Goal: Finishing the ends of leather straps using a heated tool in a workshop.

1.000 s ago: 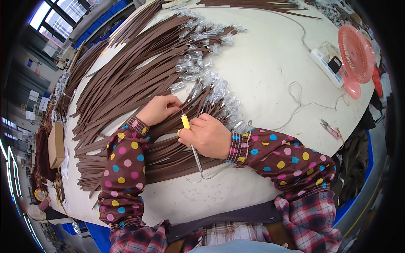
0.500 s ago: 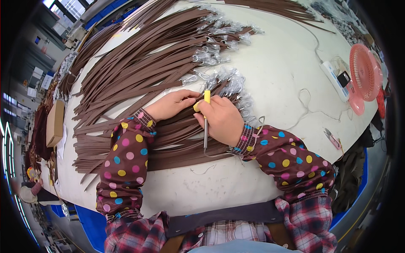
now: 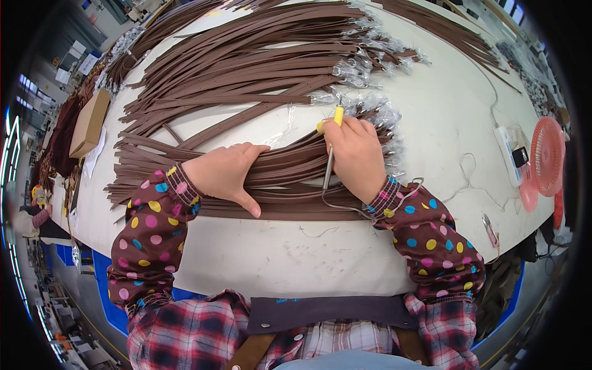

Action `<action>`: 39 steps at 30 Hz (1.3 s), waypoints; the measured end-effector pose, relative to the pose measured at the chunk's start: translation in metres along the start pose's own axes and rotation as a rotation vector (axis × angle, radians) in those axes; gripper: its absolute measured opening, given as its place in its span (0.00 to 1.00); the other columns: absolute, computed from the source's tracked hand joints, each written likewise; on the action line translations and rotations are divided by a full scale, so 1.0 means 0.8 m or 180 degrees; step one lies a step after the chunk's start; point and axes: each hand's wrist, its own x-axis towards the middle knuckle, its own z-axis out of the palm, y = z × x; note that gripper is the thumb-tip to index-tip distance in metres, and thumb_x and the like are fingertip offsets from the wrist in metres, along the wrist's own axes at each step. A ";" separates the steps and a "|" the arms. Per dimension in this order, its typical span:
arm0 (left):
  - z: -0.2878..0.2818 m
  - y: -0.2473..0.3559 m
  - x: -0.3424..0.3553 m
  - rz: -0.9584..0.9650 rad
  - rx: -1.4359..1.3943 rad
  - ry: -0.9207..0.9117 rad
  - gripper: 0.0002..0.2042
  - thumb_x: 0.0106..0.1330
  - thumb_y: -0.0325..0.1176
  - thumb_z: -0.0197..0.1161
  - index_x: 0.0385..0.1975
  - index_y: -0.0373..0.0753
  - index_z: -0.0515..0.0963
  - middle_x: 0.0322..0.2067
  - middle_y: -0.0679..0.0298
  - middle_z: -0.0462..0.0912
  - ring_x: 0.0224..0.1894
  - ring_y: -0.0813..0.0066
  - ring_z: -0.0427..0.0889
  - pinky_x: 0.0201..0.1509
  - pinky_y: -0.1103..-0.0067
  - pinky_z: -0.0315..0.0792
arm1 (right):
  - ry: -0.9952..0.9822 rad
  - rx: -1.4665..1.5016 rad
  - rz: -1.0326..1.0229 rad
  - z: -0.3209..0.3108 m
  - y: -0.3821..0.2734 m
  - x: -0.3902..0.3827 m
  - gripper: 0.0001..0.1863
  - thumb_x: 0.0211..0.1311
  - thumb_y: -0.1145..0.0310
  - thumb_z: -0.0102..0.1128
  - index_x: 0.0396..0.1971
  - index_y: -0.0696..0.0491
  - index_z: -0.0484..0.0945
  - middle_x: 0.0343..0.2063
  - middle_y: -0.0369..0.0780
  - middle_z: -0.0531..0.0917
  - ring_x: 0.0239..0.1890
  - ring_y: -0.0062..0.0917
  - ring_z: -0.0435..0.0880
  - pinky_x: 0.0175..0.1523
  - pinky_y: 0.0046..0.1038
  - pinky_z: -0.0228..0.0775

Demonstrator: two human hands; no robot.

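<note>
My left hand (image 3: 225, 174) lies with fingers spread across a bundle of brown flat straps (image 3: 287, 165), its thumb stretched toward the near edge of the bundle. My right hand (image 3: 357, 154) is closed round a corded pen-shaped tool (image 3: 328, 168) with a yellow upper end and a silver shaft. It rests over the right part of the same bundle, close to the strap ends wrapped in clear plastic (image 3: 387, 114). Its fingers hide part of the tool and whatever strap lies beneath. A thin cord loops from the tool's lower end past my right wrist.
More brown straps (image 3: 240, 58) with plastic-wrapped ends spread over the far side of the white table (image 3: 296, 259). At the right are a white power strip (image 3: 507, 154), a pink plastic basket (image 3: 547, 157) and small snips (image 3: 489, 229). A cardboard box (image 3: 90, 123) stands at the left.
My left hand has left the spot beside the tool, moved left and nearer to me, and spread its fingers over the straps. The right hand keeps the tool. The whole view has shifted.
</note>
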 end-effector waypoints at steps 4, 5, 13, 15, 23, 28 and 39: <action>0.031 0.034 -0.017 -0.0095 0.0449 0.0488 0.52 0.34 0.49 0.80 0.60 0.32 0.59 0.46 0.50 0.74 0.49 0.51 0.74 0.53 0.67 0.69 | -0.0298 0.0779 -0.0086 0.012 -0.001 0.008 0.07 0.57 0.75 0.56 0.34 0.54 0.70 0.26 0.43 0.78 0.34 0.39 0.78 0.45 0.39 0.68; 0.036 0.039 -0.019 -0.0228 0.0612 0.0645 0.51 0.34 0.48 0.79 0.59 0.33 0.60 0.46 0.51 0.74 0.50 0.53 0.74 0.52 0.67 0.68 | -0.0301 0.0809 -0.0086 0.012 0.000 0.007 0.07 0.57 0.75 0.56 0.34 0.54 0.70 0.26 0.43 0.78 0.34 0.39 0.78 0.45 0.39 0.68; 0.043 0.050 -0.028 -0.0168 0.0565 0.0866 0.41 0.36 0.46 0.78 0.52 0.37 0.67 0.42 0.58 0.76 0.48 0.60 0.75 0.50 0.70 0.67 | -0.1030 0.0789 0.0195 0.006 0.001 0.004 0.05 0.61 0.71 0.53 0.30 0.55 0.68 0.17 0.44 0.77 0.23 0.40 0.77 0.33 0.38 0.66; 0.046 0.051 -0.033 -0.0233 0.0972 0.0893 0.37 0.40 0.50 0.76 0.49 0.37 0.69 0.37 0.62 0.76 0.44 0.66 0.76 0.47 0.74 0.66 | -0.0924 0.0687 0.0131 0.007 -0.002 -0.001 0.06 0.60 0.70 0.53 0.29 0.55 0.67 0.15 0.44 0.76 0.21 0.40 0.77 0.32 0.38 0.66; 0.030 0.026 -0.099 -0.0434 0.0873 0.0386 0.46 0.31 0.54 0.77 0.55 0.42 0.67 0.42 0.62 0.76 0.46 0.65 0.76 0.50 0.73 0.64 | -0.0790 0.0464 0.0095 -0.001 -0.008 -0.008 0.05 0.61 0.71 0.55 0.30 0.55 0.69 0.17 0.40 0.76 0.23 0.35 0.77 0.36 0.32 0.65; 0.038 -0.007 -0.133 -0.0731 0.0745 0.0582 0.45 0.33 0.44 0.79 0.57 0.43 0.66 0.50 0.60 0.74 0.53 0.64 0.73 0.58 0.66 0.62 | -0.0703 0.0326 0.0098 -0.001 -0.008 -0.009 0.06 0.62 0.70 0.55 0.28 0.54 0.69 0.16 0.39 0.76 0.21 0.34 0.76 0.35 0.30 0.64; 0.014 -0.076 -0.117 -0.0932 0.1027 0.0870 0.26 0.42 0.43 0.71 0.43 0.43 0.72 0.27 0.64 0.82 0.34 0.62 0.81 0.46 0.72 0.68 | -0.0518 0.0132 0.0203 0.013 -0.002 0.006 0.06 0.64 0.69 0.54 0.31 0.54 0.68 0.13 0.41 0.74 0.18 0.37 0.74 0.32 0.33 0.62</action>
